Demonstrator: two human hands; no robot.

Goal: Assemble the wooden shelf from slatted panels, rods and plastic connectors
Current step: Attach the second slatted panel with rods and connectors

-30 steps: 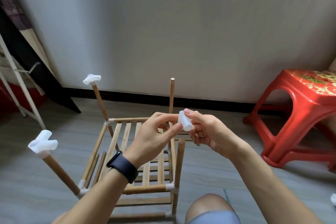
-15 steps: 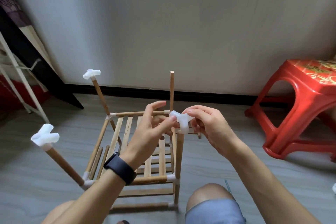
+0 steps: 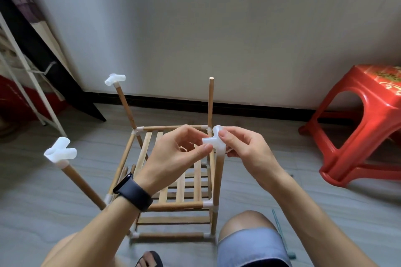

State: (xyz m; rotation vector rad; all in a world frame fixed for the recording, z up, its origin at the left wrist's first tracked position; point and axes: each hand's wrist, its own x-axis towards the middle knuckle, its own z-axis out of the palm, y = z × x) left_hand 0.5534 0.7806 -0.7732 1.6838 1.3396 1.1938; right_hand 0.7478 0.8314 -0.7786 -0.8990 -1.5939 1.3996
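Note:
A partly built wooden shelf [image 3: 173,205] stands on the floor before me, with slatted panels and four upright rods. A white plastic connector [image 3: 214,142] sits on top of the near right rod [image 3: 218,180]. My right hand [image 3: 245,149] pinches its upper right side. My left hand [image 3: 178,156], a black band on its wrist, touches the connector's left arm with thumb and fingertip. White connectors cap the near left rod [image 3: 59,151] and the far left rod [image 3: 114,79]. The far right rod [image 3: 211,102] has a bare top.
A red plastic stool [image 3: 364,123] stands at the right by the wall. A white metal frame [image 3: 28,71] and a dark board lean at the left. My knee [image 3: 247,225] is just right of the shelf. A thin green stick [image 3: 282,234] lies on the floor.
The connector went from being held in the air between both hands down onto the top of the near right rod. Both hands moved with it.

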